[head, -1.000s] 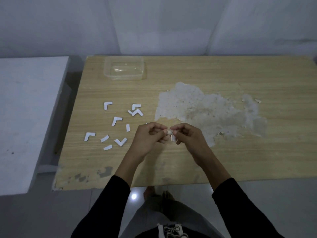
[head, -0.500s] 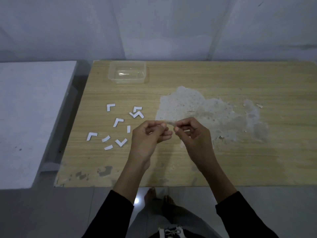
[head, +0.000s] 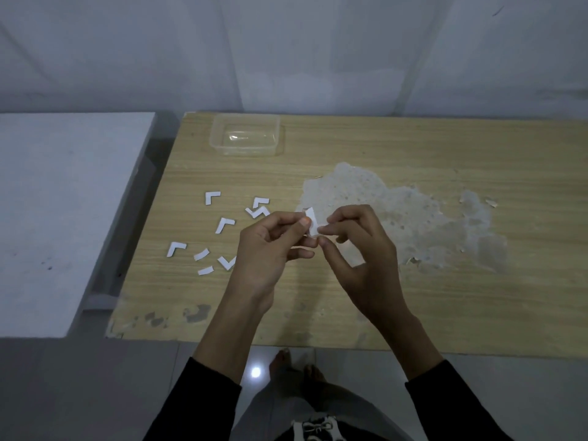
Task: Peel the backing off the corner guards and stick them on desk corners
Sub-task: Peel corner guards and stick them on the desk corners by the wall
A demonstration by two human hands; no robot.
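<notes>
The bench [head: 413, 297] shows no guard on its visible corners, so I judge the sticking is not yet begun. White L-pieces [head: 224, 225] lie scattered at its left; backings or guards, I can't tell. My left hand [head: 270, 249] and right hand [head: 359, 256] each keep a pinching grip on one corner guard [head: 312, 222] held above the bench, apparently mid-peel.

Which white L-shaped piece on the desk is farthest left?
The lone white L-shaped paper piece nearest the wooden desk's left edge; every other piece lies right of it.
</notes>
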